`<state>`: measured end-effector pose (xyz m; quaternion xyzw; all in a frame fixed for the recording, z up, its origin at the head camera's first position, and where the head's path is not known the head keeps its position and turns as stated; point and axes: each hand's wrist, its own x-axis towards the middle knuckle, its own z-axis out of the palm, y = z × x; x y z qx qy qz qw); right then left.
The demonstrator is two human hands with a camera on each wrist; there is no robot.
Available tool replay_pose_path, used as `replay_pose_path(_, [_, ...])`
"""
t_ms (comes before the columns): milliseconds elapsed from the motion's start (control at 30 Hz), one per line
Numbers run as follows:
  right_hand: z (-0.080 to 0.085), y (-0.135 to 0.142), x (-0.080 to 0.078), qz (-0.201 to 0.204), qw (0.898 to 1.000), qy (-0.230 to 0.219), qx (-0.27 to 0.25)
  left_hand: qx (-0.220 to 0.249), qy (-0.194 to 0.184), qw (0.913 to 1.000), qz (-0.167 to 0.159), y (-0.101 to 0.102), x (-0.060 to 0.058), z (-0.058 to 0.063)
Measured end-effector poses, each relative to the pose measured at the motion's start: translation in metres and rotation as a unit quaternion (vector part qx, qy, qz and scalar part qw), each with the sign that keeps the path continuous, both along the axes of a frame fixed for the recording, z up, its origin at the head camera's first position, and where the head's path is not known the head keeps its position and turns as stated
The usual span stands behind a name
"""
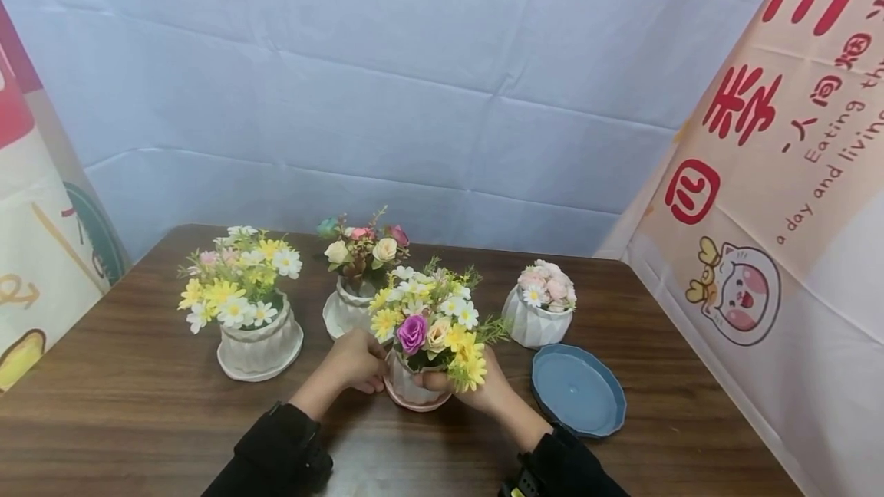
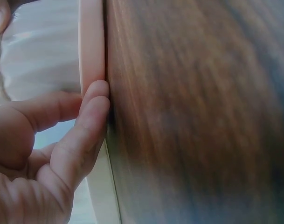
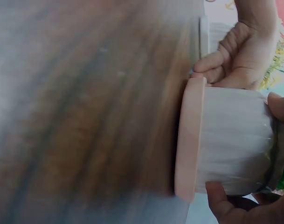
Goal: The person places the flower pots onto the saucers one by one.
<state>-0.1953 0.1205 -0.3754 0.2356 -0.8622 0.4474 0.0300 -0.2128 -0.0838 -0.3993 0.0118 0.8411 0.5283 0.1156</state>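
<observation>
Now the right hand [image 1: 486,388] grips the white flowerpot [image 1: 403,382] round its sides, upright on the pink saucer [image 1: 417,406] mid-table [image 1: 159,436], while the left hand [image 1: 359,363] pinches the saucer's rim between its fingers, presumably so neither piece slides.

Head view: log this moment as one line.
left hand: pinches pink round saucer | right hand: holds white ribbed flowerpot | flowerpot: seated on saucer
</observation>
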Motion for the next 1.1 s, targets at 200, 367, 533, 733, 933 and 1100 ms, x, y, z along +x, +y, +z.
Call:
replay_pose_path(200, [-0.001, 0.001, 0.000, -0.008, 1.000, 0.006, 0.020, 0.002, -0.007, 1.0000, -0.006, -0.001, 0.000, 0.000])
replay_pose_path(367, [-0.001, 0.004, -0.001, 0.004, 1.000, 0.002, 0.031, -0.004, -0.011, 0.9999, -0.002, 0.000, 0.001, 0.001])
replay_pose_path(533, [-0.001, 0.010, -0.004, 0.038, 0.998, 0.026, 0.047, -0.005, -0.015, 0.9999, -0.006, 0.001, 0.001, 0.003])
replay_pose_path(733, [0.001, 0.010, -0.006, 0.062, 0.997, 0.025, 0.048, -0.005, -0.012, 0.9999, -0.006, 0.001, 0.000, 0.003])
replay_pose_path(933, [0.000, 0.013, -0.007, 0.072, 0.996, 0.023, 0.038, 0.006, -0.021, 0.9997, -0.004, 0.003, 0.002, 0.004])
replay_pose_path(1100, [0.001, 0.014, -0.006, 0.082, 0.996, 0.023, 0.040, -0.008, -0.011, 0.9999, 0.008, 0.007, 0.004, 0.006])
